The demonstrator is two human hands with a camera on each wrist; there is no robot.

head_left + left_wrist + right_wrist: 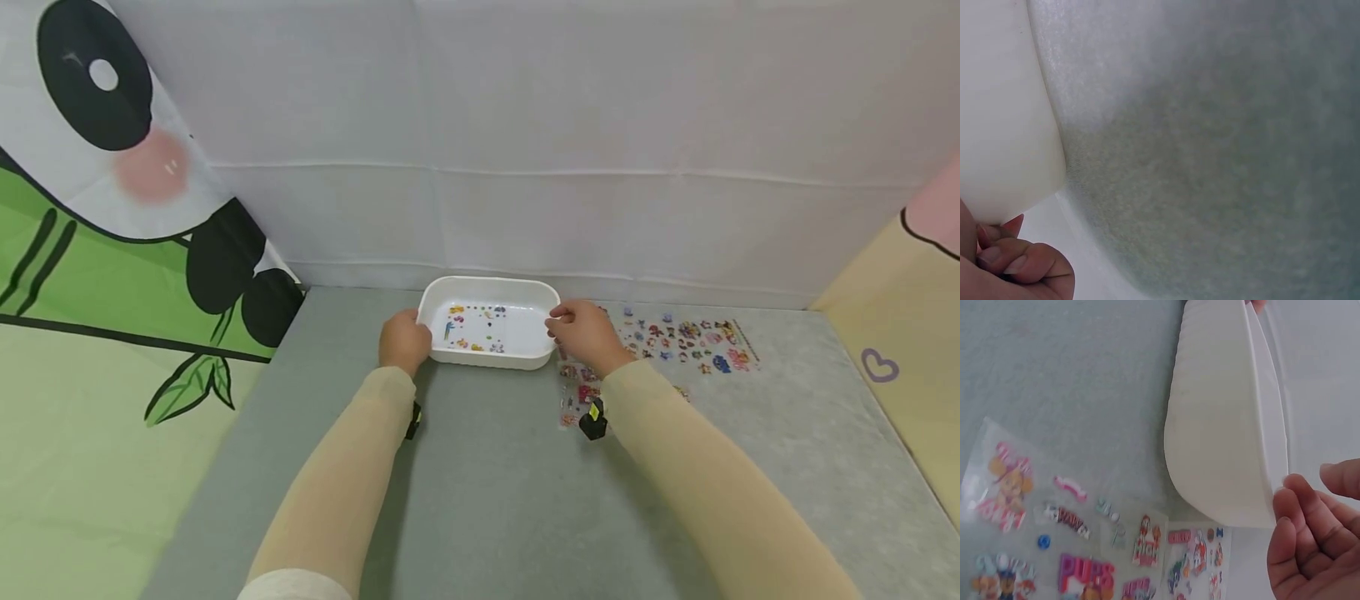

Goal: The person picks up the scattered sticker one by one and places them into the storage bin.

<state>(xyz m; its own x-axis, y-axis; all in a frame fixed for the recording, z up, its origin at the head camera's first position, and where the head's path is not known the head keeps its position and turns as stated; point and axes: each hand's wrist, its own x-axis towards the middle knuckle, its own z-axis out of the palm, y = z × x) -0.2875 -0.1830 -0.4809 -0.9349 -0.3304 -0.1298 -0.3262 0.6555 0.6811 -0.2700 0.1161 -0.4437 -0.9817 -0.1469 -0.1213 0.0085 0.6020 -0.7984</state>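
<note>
A white plastic tray (491, 361) with rounded corners sits on the table near the backdrop. Several small colourful stickers (457, 318) show on its floor. My left hand (405, 343) grips the tray's left end; in the left wrist view its curled fingers (1038, 262) are at the tray's white wall (1010, 112). At the opposite end is my right hand (588, 335). Seen from the right wrist, the fingertips (1289, 499) are right at the rim, while the thumb (1341, 478) stands apart from it.
Clear sheets of cartoon stickers (686, 337) lie to the right of the tray, partly under my right forearm. Behind the grey table (487, 483) hangs a white cloth backdrop (525, 225). Printed cloth panels (202, 392) border the left and right sides.
</note>
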